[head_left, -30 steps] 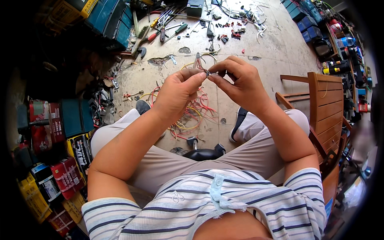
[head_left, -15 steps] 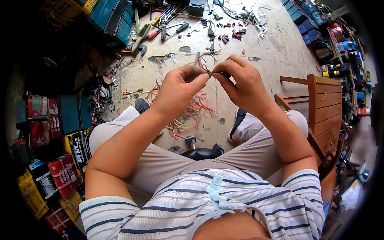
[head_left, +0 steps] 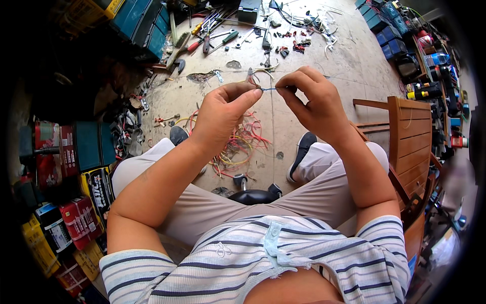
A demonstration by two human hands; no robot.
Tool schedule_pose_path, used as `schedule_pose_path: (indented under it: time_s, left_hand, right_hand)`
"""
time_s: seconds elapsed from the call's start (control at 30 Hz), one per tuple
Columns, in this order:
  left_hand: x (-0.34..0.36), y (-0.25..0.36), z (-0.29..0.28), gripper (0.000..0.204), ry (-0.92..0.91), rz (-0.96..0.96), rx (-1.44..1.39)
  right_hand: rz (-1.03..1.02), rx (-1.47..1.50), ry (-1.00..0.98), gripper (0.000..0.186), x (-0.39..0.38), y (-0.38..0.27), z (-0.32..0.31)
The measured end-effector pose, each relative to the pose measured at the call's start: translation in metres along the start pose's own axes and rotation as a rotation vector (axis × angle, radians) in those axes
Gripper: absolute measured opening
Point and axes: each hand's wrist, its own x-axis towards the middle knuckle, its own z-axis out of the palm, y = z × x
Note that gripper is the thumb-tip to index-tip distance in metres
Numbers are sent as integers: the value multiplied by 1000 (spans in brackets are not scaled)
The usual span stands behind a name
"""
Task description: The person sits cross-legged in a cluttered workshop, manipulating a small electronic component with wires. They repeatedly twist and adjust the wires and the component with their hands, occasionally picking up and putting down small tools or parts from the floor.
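Observation:
My left hand (head_left: 226, 106) pinches a small bundle of thin wires (head_left: 259, 88) between thumb and index finger, just below the middle of the upper view. A short blue wire (head_left: 269, 89) stretches from there to my right hand (head_left: 311, 101), whose thumb and index fingertip grip its end. Behind my left fingertips stands a pointed grey piece (head_left: 250, 74), too small to identify, beside pale curved wire. A tangle of red and yellow wires (head_left: 245, 142) lies on the floor below my hands.
Screwdrivers and other tools (head_left: 207, 43) and small parts (head_left: 293, 45) lie on the worn floor (head_left: 187, 96) ahead. Boxes and batteries (head_left: 76, 223) are stacked at left. A wooden chair (head_left: 410, 142) stands at right, before loaded shelving (head_left: 430, 76). My feet rest beside a black stool base (head_left: 253, 196).
My right hand has moved right and slightly up, away from my left fingertips, so a length of blue wire now shows between the two hands. My left hand has stayed nearly in place.

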Motion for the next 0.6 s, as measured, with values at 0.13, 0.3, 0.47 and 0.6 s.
schedule_pose_path:
  time_s: [0.13, 0.3, 0.47, 0.6]
  left_hand:
    - [4, -4, -3, 19, -12, 47, 68]
    - [4, -3, -3, 19, -120, -18, -45]
    - [6, -7, -6, 18, -155, -72, -41]
    - [6, -7, -6, 17, -154, -31, 60]
  right_hand:
    - [-44, -112, 1, 7, 0, -1, -1]
    - [-128, -186, -21, 9, 1, -1, -3]
    - [-164, -125, -13, 10, 0, 1, 2]
    - [-137, -205, -39, 13, 2, -4, -1]
